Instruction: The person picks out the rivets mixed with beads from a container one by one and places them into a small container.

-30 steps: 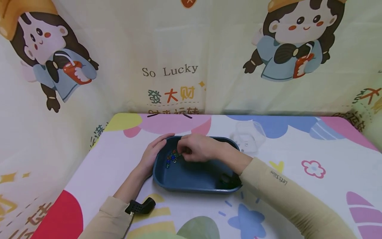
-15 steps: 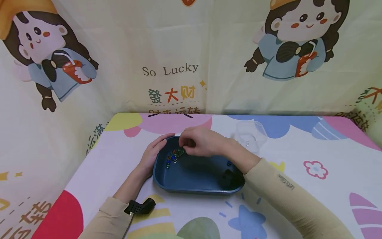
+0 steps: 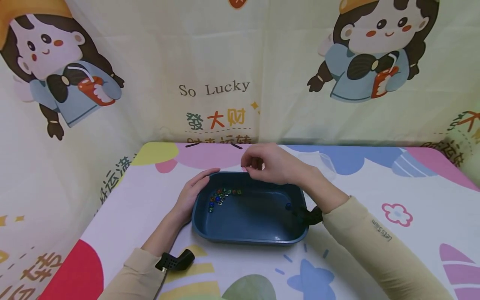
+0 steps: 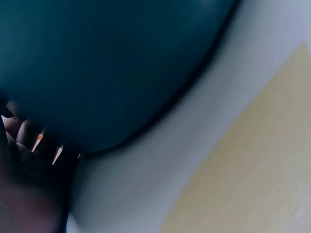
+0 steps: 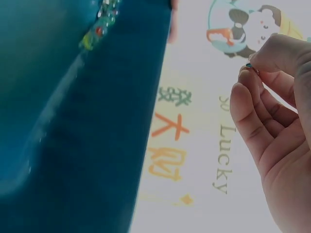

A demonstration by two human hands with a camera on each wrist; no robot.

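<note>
A dark blue rectangular tray [image 3: 255, 241] with rounded corners stands on the table. Small glass marbles [image 3: 218, 199], clear with coloured cores, cluster along its left and back inner wall. One blue marble [image 3: 288, 206] lies apart near the right wall. My left hand [image 3: 187, 198] rests against the tray's left side, its fingers lying along the outer wall and rim. Above the tray's back rim is my right hand [image 3: 275, 164]. Its thumb and index finger pinch a small shiny teal piece [image 5: 249, 65], mostly hidden by the fingertips.
A clear plastic container [image 3: 326, 161] stands behind the tray, partly covered by the right forearm. The table [image 3: 356, 241] has a colourful printed cover. A printed cloth [image 3: 281, 83] hangs right behind its back edge. A black wrist camera [image 3: 312, 216] overhangs the tray's right rim.
My right hand has risen out of the tray and moved back and to the right, uncovering more marbles along the back wall. The left hand and tray stay put.
</note>
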